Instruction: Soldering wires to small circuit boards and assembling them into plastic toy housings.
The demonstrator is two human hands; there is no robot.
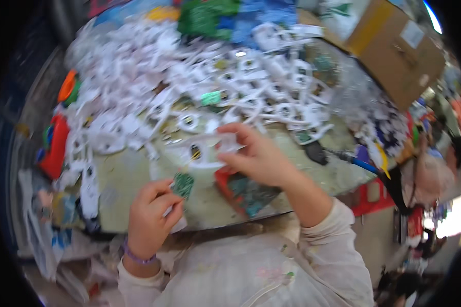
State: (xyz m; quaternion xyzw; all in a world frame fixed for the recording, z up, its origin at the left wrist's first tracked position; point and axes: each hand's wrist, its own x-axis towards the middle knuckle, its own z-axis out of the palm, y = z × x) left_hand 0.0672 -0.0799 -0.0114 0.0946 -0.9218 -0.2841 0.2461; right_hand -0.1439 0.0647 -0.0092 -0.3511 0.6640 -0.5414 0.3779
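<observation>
So right in the middle of the frame the right hand has its fingers pinched on a white plastic frame piece, one with a round opening and something small and yellowish sitting in it. It's held just above the worktop, which is a scuffed greenish surface. Lower left of centre, the left hand has its fingers pressed together around a small green circuit board, and there's a bit of white showing under that hand too, can't tell what it is. That wrist has a purple band on it.

Between the two hands, a red tray with more greenish boards sits at the near edge of the worktop.

Behind all that, the upper half of the frame is a huge heap of white plastic pieces, same sort as the one being held, loads of them with round holes. Upper right there's a brown cardboard box with a pale rectangular label on its side. Top centre has green and blue bags. Far left edge has a red container and something orange above it. Everything's pretty blurry so small details are lost
</observation>
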